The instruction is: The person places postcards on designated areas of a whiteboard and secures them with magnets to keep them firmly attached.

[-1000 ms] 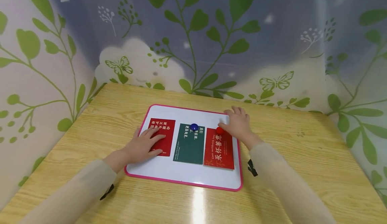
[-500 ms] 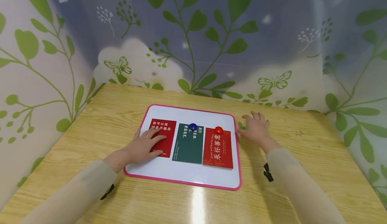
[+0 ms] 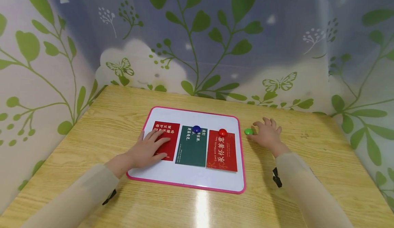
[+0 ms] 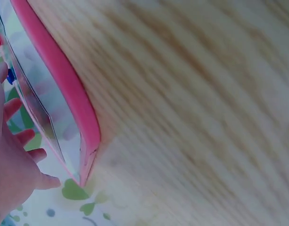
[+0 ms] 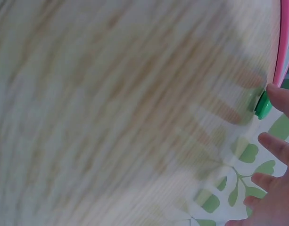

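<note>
My left hand (image 3: 144, 152) rests with spread fingers on the left red card (image 3: 173, 146), covering part of it. Beneath lies a whiteboard (image 3: 184, 178) with a pink frame. A blue round magnet (image 3: 196, 129) sits on the top of the green card (image 3: 191, 151) in the middle. On the right red card (image 3: 227, 152), a red round magnet (image 3: 223, 132) sits at the top. Off the board's right edge, a green round magnet (image 3: 248, 131) lies on the table. My right hand (image 3: 266, 135) has its thumb at that magnet, fingers apart and loosely bent, as the right wrist view shows.
The wooden table (image 3: 295, 152) stretches around the board on all sides. A curtain (image 3: 135, 60) printed with leaves and butterflies stands behind the table and along its sides.
My right hand has left the red magnet and moved right to the green magnet, which now shows beside the thumb. My left hand stays on the left red card.
</note>
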Tool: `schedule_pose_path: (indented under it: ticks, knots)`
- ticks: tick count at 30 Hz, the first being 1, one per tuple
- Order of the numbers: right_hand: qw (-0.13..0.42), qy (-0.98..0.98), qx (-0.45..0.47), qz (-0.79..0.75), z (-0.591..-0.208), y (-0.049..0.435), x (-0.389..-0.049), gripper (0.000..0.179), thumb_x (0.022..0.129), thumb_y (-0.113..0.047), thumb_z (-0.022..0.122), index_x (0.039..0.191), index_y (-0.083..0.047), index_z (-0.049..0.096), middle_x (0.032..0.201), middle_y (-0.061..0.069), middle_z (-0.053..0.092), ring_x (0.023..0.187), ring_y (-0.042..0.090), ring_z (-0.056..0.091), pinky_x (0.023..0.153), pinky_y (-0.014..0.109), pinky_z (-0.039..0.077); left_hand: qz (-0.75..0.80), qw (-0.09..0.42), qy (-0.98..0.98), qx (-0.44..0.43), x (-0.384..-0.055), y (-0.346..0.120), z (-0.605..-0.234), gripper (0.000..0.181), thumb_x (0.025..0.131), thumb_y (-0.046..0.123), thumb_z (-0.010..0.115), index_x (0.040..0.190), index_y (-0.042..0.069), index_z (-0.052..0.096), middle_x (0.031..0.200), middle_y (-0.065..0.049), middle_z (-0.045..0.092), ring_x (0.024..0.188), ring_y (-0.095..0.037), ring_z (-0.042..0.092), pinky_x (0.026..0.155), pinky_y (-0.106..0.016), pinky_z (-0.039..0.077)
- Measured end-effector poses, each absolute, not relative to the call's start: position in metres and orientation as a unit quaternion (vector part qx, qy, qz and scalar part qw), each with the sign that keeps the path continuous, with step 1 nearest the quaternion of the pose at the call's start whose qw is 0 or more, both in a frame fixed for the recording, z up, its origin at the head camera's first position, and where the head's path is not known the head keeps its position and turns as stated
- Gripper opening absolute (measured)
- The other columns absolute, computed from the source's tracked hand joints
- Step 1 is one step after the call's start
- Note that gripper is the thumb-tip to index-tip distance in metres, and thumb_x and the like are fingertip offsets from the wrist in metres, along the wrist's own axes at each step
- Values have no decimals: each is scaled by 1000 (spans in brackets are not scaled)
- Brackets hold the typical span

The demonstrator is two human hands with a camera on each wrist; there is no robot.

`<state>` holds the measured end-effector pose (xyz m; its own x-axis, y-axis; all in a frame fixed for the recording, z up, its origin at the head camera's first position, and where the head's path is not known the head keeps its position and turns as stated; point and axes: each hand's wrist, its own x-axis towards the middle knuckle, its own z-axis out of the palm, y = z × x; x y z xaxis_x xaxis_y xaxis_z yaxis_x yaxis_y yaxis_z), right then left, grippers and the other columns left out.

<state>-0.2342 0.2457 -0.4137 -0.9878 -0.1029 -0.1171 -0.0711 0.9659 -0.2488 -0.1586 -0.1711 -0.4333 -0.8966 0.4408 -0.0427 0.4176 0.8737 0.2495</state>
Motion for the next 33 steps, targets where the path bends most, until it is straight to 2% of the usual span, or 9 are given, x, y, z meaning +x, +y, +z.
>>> schedule_pose_path:
  ticks: [13, 19, 33]
  knots:
    - [67, 991, -40, -112, -418, 241, -237, 49, 86, -35, 64, 121, -2, 57, 146, 33, 20, 134, 55, 8, 100, 77, 4, 121, 59, 965, 223, -156, -170, -435, 59, 82, 39, 68, 133, 16, 49, 141, -15, 40, 132, -34, 33, 106, -69, 16]
    - [56, 992, -48, -101, -421, 239, -238, 42, 87, -33, 62, 115, -2, 61, 144, 32, 25, 133, 55, 12, 99, 77, 8, 124, 55, 964, 229, -155, -171, -434, 59, 82, 38, 68, 133, 15, 48, 141, -15, 40, 132, -34, 33, 106, -68, 17]
    - [45, 993, -58, -89, -409, 219, -240, 41, 86, -35, 64, 111, -3, 63, 143, 31, 29, 133, 54, 15, 100, 76, 10, 135, 63, 962, 230, -156, -172, -438, 60, 83, 38, 67, 135, 17, 47, 144, -14, 37, 135, -33, 30, 108, -68, 15]
